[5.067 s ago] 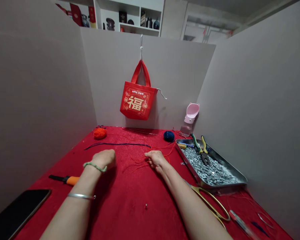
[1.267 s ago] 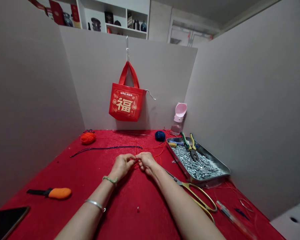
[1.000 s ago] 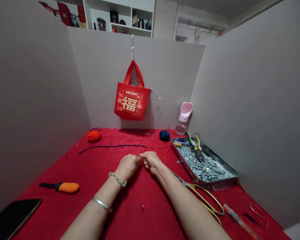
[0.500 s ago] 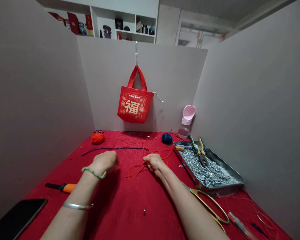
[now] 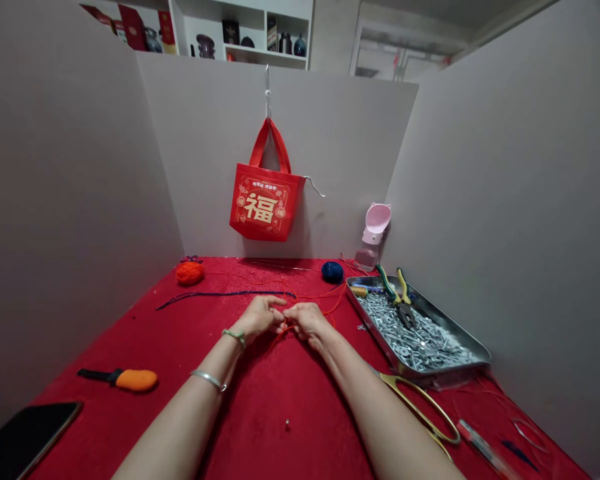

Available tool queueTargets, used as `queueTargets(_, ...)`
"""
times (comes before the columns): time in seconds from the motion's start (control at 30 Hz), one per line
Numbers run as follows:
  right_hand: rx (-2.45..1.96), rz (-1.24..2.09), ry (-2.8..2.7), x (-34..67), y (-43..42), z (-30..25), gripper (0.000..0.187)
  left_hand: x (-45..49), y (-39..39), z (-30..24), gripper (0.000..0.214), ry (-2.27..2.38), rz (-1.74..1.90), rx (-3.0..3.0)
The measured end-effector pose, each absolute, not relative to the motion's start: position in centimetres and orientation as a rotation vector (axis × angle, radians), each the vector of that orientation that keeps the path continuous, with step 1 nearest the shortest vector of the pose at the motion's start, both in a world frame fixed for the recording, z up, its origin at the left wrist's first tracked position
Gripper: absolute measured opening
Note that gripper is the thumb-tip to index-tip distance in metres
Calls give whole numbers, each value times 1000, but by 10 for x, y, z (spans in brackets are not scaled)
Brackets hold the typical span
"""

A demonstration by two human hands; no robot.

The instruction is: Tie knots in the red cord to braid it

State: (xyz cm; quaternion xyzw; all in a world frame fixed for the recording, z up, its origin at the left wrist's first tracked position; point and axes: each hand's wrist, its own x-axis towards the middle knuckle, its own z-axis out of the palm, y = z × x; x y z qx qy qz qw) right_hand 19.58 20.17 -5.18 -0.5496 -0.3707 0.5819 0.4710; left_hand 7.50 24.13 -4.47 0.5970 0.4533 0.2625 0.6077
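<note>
Over the red cloth-covered table [image 5: 285,400], the left hand [image 5: 260,317] and right hand [image 5: 307,323] meet, their fingers curled and pinching a thin red cord [image 5: 280,337] between them — strands trail across the cloth. A ball of orange yarn [image 5: 190,273] lies well apart on the left, gold-handled scissors [image 5: 420,408] just beside the right forearm.

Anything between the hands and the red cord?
Nothing visible. The left hand and right hand sit close together at the red cord, which runs in between their fingers. No object lies between either hand and the cord.
</note>
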Motion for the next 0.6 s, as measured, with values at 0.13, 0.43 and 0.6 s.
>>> queueTargets(0.13, -1393, 1433, -992, 197, 203, -58, 12, 68, 244, -44, 16, 1041, 509, 1403)
queueTargets(0.43, -1348, 1434, -1191, 200, 203, -63, 14, 73, 239, -43, 13, 1228, 543, 1390)
queueTargets(0.6, -1436, 1390, -1206, 201, 199, -54, 14, 76, 234, -42, 10, 1259, 574, 1232)
